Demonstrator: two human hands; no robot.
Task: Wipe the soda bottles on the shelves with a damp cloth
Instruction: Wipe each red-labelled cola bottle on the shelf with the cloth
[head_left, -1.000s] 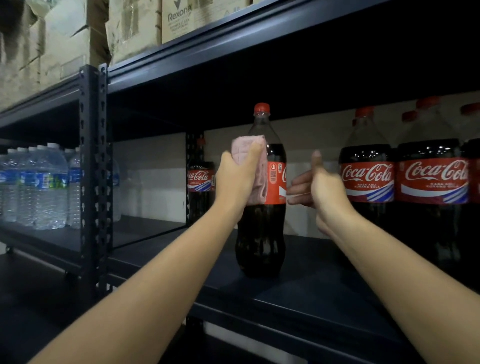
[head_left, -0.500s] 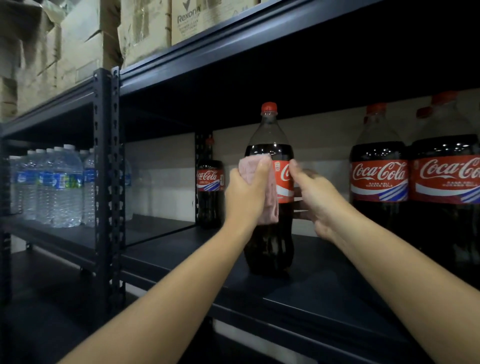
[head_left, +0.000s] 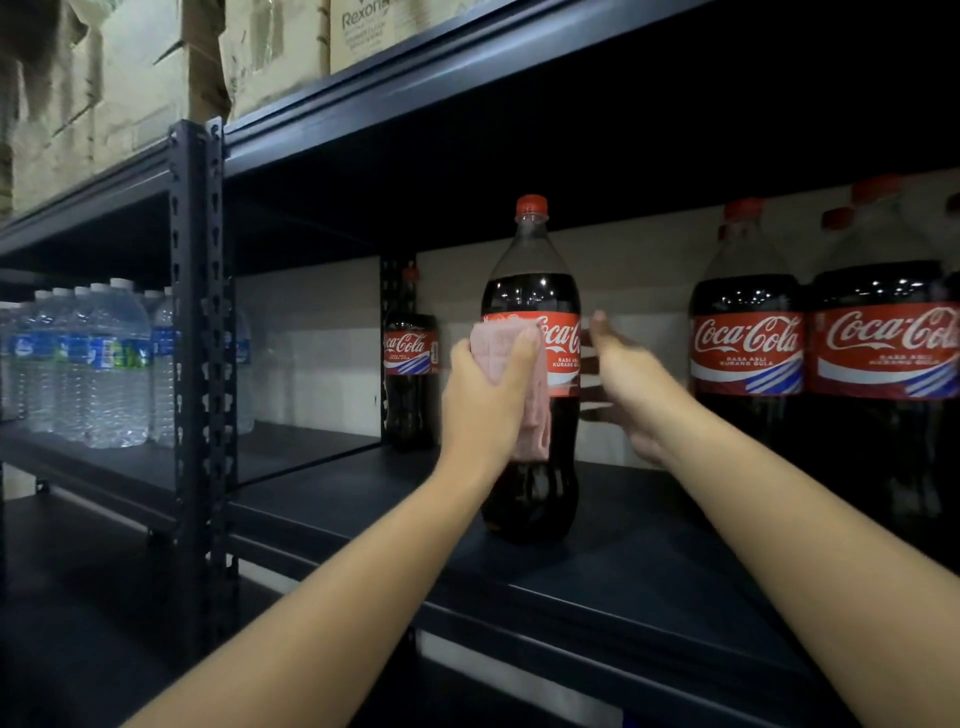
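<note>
With my left hand (head_left: 488, 384) pinching the pink cloth (head_left: 511, 374) against the bottle (head_left: 531, 415) standing mid-shelf (head_left: 623, 566), I'd brace it with my spread right hand (head_left: 631, 379) beside its label, then wipe downward firmly.

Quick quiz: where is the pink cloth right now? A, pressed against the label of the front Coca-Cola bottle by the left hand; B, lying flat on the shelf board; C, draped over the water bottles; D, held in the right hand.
A: the left hand grips the pink cloth against the front Coca-Cola bottle at its label.
</note>
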